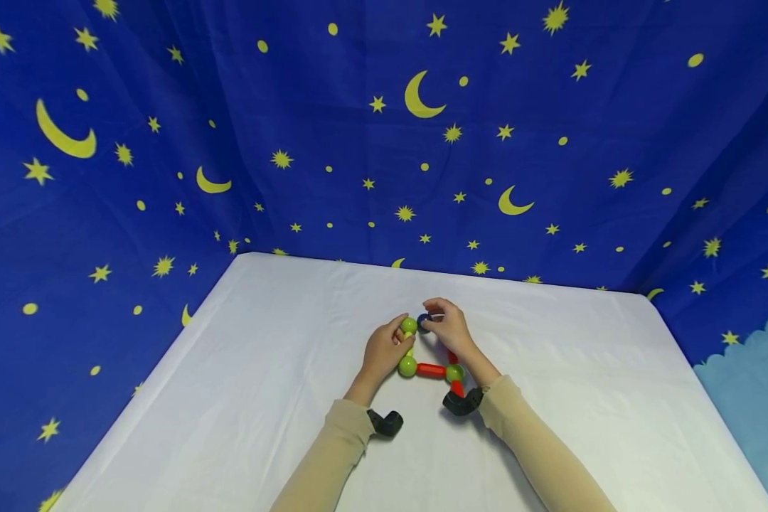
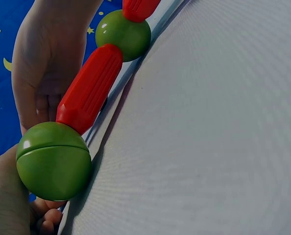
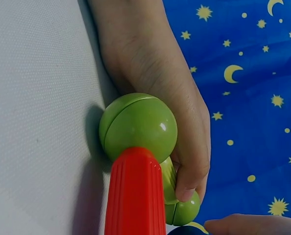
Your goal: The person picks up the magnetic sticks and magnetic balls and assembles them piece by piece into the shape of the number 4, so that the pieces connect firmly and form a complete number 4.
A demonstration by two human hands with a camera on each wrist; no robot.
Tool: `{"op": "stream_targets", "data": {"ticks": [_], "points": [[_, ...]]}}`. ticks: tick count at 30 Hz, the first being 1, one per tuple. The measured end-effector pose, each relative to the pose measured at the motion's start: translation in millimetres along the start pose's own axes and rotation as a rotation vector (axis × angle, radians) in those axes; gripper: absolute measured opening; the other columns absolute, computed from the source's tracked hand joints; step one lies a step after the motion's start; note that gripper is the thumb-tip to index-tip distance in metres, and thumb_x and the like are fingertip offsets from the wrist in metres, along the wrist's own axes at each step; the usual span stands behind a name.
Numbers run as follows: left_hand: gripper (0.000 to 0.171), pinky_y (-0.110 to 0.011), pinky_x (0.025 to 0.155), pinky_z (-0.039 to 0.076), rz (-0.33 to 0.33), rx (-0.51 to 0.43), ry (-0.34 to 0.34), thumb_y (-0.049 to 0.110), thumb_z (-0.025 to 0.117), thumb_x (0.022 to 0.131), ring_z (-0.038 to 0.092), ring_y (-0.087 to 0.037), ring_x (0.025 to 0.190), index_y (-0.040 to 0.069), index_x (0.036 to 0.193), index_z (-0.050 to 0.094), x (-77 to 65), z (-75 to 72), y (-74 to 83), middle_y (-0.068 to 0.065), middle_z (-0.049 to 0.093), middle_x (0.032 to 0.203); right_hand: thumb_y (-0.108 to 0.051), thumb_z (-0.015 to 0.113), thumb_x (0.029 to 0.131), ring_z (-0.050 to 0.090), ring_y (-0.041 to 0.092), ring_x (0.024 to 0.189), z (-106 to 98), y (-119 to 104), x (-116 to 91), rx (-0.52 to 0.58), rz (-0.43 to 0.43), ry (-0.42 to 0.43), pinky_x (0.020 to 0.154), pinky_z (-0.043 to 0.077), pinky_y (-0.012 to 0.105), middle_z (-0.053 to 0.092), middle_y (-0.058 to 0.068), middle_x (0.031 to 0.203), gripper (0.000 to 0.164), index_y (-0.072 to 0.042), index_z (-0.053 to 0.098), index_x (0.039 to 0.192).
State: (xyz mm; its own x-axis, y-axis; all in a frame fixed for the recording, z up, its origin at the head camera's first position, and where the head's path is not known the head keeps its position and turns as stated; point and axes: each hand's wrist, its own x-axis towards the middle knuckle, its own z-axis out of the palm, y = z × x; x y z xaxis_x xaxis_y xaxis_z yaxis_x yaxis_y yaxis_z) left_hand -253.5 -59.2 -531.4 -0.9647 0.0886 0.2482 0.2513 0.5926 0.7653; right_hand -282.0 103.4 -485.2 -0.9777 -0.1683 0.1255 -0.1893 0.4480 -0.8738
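Observation:
My left hand [image 1: 384, 352] grips a yellow-green rod [image 3: 169, 181] joining two green balls, the far one [image 1: 409, 325] and the near one [image 1: 407, 366]. From the near ball a red rod [image 1: 431, 370] runs right to a third green ball [image 1: 454, 373]. Further red rods leave that ball, one toward me [image 1: 457, 389] and one away, partly behind my right wrist. Fingers and thumb of my right hand [image 1: 451, 333] hold a dark blue ball [image 1: 424, 323] close beside the far green ball. In the right wrist view, the left thumb lies along the yellow-green rod.
All this is on a table with a white cloth [image 1: 281, 370]. Blue curtains [image 1: 333, 128] with yellow stars and moons rise behind and at the sides. A black wrist camera [image 1: 387, 424] sits at the left cuff, another [image 1: 462, 402] at the right, overlapping the near red rod.

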Motion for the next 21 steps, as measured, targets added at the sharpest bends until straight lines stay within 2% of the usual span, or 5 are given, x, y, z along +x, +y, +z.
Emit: {"op": "stream_targets", "data": {"ticks": [6,13,21], "points": [[0.047,-0.02,0.062,0.036,0.006,0.003,-0.005,0.023,0.066,0.086,0.043,-0.006,0.063,0.009,0.13,0.058,0.0,-0.8,0.8,-0.001,0.06,0.075,0.003,0.066,0.079,0.058,0.037,0.11,1.5,0.9,2.4,-0.067,-0.027,-0.032,0.093,0.049,0.045,0.061,0.026,0.117,0.039,0.007,0.059,0.117],[0.047,-0.019,0.061,0.035,0.011,0.005,-0.005,0.023,0.066,0.086,0.043,-0.005,0.062,0.009,0.13,0.058,0.7,-0.8,0.1,-0.002,0.06,0.075,0.003,0.069,0.077,0.061,0.035,0.104,4.0,0.0,4.2,-0.212,-0.04,-0.072,0.091,0.05,0.045,0.062,0.023,0.114,0.042,0.005,0.059,0.117],[0.048,-0.019,0.061,0.035,0.013,0.006,-0.005,0.023,0.066,0.086,0.043,-0.005,0.062,0.009,0.13,0.058,0.3,-0.3,-0.3,-0.002,0.06,0.075,0.002,0.072,0.076,0.062,0.034,0.103,4.7,0.9,5.1,-0.255,-0.021,-0.085,0.092,0.049,0.045,0.064,0.022,0.113,0.044,0.003,0.06,0.118]]}}
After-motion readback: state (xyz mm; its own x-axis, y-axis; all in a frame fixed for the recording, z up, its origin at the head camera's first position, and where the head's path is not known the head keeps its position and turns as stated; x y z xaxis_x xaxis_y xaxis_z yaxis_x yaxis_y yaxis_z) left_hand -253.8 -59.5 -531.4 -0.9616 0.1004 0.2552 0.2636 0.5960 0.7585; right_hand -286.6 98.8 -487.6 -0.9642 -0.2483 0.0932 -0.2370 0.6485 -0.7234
